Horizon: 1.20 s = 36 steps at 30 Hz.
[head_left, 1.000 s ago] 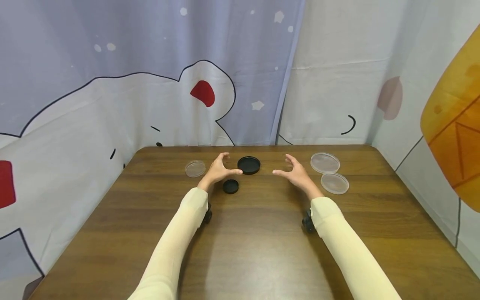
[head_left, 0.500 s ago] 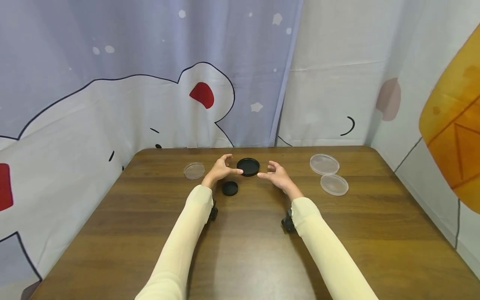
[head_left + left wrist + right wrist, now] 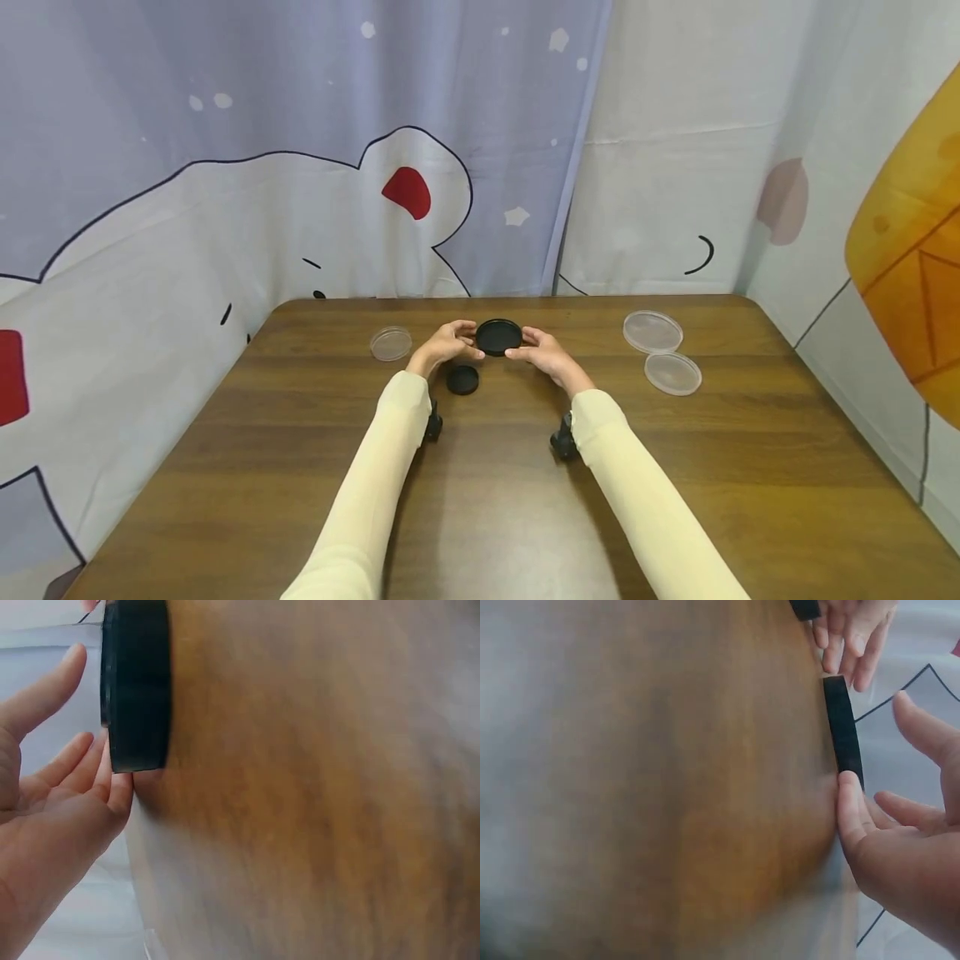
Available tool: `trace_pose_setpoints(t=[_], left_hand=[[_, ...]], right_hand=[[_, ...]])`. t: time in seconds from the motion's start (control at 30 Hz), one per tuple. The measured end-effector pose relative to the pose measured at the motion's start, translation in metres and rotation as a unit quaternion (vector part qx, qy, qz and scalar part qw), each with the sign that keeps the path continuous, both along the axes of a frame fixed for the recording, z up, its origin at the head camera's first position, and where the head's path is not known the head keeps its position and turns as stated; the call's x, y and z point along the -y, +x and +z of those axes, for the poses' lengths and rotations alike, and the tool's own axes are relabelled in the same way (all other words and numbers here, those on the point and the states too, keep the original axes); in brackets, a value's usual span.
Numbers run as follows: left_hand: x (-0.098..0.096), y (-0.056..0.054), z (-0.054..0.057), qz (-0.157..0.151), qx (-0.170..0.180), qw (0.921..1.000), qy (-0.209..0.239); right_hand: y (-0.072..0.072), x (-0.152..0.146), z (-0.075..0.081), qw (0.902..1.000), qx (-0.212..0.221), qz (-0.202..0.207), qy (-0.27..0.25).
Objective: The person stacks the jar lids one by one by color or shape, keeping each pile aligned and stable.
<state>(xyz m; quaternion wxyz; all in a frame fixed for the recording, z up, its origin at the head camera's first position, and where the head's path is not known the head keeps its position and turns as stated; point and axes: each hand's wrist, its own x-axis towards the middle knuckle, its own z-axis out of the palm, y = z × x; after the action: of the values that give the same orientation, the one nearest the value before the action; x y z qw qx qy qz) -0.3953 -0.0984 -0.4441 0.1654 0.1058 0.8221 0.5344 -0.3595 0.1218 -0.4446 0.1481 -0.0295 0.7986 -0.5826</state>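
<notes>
A large black round shallow dish (image 3: 498, 337) lies near the table's back edge, between the two hands. My left hand (image 3: 447, 343) is at its left side, fingers extended and thumb apart. My right hand (image 3: 549, 353) is at its right side; in the right wrist view its fingertips (image 3: 848, 780) meet the dish's edge while the thumb stands away. A smaller black round dish (image 3: 462, 380) lies just in front of the left hand. Seen from the left wrist, this smaller dish (image 3: 139, 690) hides part of the left fingers.
On the brown wooden table (image 3: 495, 500), a small clear round dish (image 3: 391, 343) lies left of the left hand. Two larger clear discs, one farther back (image 3: 653, 332) and one nearer (image 3: 672, 373), lie at the right. A printed curtain (image 3: 300, 217) hangs behind the table.
My right hand has moved left to the large black dish's right side. The left hand has shifted slightly right, to its left side. The dishes have stayed in place.
</notes>
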Motion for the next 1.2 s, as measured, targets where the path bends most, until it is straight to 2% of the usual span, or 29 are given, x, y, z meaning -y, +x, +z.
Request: trace_pose_setpoints(t=[0.27,0.43,0.63,0.87,1.0,1.1,1.2], left_hand=[[-0.004,0.002,-0.001,-0.008,-0.015,0.9990,-0.041],[-0.009,0.002,0.000,-0.024,-0.041,0.9964,-0.070],[-0.011,0.003,0.003,-0.027,-0.051,0.9937,-0.096],[-0.007,0.005,0.009,-0.031,-0.054,0.9933,-0.097],[0.004,0.010,0.011,-0.031,-0.049,0.9950,-0.081],[0.010,0.011,0.012,-0.029,-0.041,0.9980,-0.039],[0.013,0.013,0.018,-0.015,-0.031,0.9994,0.006]], right_hand=[[0.001,-0.005,-0.008,0.9998,0.009,-0.014,0.007],[0.000,-0.010,-0.010,0.9992,-0.008,-0.031,0.024],[-0.002,-0.010,-0.015,0.9968,-0.033,-0.031,0.066],[-0.001,-0.010,-0.008,0.9977,-0.027,-0.046,0.042],[0.004,-0.004,-0.005,0.9990,-0.021,-0.040,0.007],[0.007,-0.004,-0.001,0.9989,-0.028,-0.036,-0.013],[0.011,-0.005,0.004,0.9975,-0.053,-0.035,-0.031]])
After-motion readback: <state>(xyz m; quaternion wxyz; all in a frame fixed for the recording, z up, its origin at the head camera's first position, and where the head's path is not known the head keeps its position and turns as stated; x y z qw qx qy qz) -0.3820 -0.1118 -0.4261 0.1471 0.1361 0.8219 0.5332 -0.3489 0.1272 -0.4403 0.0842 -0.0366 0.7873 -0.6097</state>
